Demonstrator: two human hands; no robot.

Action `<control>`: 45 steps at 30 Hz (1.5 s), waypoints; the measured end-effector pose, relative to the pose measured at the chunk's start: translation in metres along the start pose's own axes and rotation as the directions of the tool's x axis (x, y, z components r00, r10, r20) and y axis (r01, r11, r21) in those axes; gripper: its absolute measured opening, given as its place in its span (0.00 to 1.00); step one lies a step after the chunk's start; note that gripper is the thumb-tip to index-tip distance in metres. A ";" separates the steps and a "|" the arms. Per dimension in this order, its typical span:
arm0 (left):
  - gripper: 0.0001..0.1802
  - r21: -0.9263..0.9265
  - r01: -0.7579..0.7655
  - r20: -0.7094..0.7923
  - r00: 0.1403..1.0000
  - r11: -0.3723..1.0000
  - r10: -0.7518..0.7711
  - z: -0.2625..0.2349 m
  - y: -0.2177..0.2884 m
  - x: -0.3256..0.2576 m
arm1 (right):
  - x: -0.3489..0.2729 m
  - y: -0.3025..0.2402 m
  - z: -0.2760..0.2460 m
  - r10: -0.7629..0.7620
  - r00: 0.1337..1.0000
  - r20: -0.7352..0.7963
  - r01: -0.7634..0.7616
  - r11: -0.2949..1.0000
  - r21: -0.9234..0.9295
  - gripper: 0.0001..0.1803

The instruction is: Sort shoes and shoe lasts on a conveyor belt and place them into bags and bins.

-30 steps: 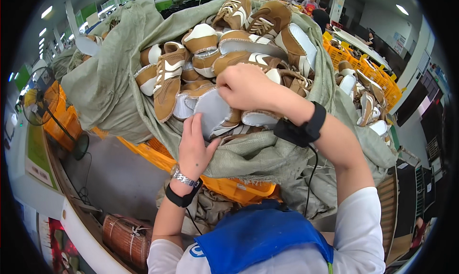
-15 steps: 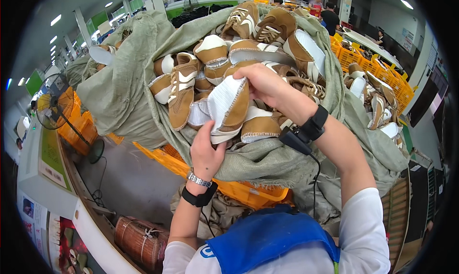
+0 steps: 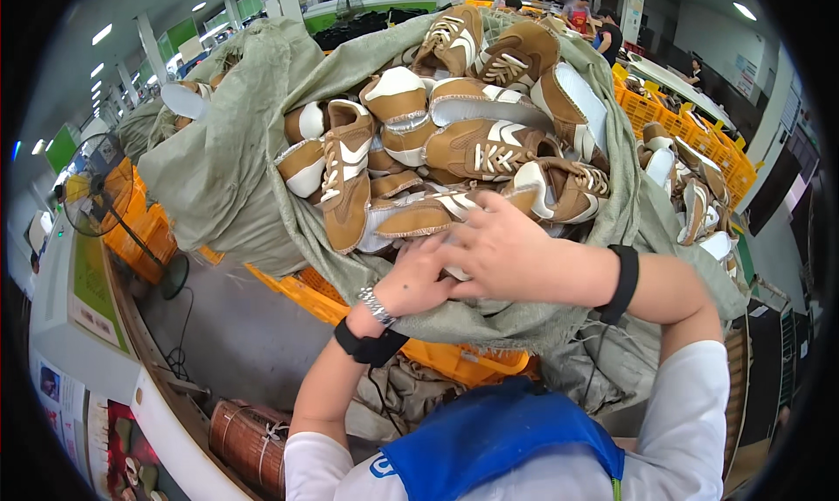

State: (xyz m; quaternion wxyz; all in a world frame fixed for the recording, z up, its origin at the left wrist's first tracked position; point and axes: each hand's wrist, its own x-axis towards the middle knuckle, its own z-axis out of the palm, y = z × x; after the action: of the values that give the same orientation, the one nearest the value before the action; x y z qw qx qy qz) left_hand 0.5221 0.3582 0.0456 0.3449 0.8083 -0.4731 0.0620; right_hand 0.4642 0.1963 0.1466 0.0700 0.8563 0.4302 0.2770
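Brown-and-white sneaker uppers with white stripes and laces fill an opened grey-green sack. Both my hands meet low over its near side. My right hand lies across the left one, fingers apart and slightly blurred. Beneath it, my left hand reaches into the near edge of the heap, its fingertips covered. A scrap of white shows under the hands, but what they touch there is mostly hidden. Just beyond the fingers, a shoe upper lies on its side, and a laced one sits to the right.
Orange crates stand beneath the sack, and more crates hold shoes at right. A black-and-yellow fan stands at left beside a white counter. A bound brown bundle lies low left. People are in the background.
The shoe upper held sole-up between my hands is no longer visible in them. My right hand has come down and nearer, over the left. Laced uppers behind it are now uncovered.
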 end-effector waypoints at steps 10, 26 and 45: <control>0.27 0.562 -0.026 -0.268 0.940 0.826 0.212 -0.034 0.010 0.038 | -0.035 -0.024 0.025 0.085 0.919 0.385 -0.048 0.993 -0.104 0.21; 0.19 0.352 -0.009 -0.182 0.980 0.936 0.078 -0.050 0.026 0.042 | -0.053 0.001 0.023 0.116 0.991 -0.060 -0.101 0.972 0.210 0.13; 0.34 0.064 -0.103 -0.135 0.985 0.993 0.111 -0.021 0.053 0.043 | -0.012 0.178 0.042 0.133 0.765 0.630 -0.329 0.922 0.204 0.39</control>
State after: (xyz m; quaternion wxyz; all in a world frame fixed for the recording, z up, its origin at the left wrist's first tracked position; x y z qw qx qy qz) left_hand 0.5075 0.3233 0.1061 0.3498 0.7851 -0.4886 0.1499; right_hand 0.6051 0.0818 0.1707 0.0365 0.9465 0.3120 -0.0740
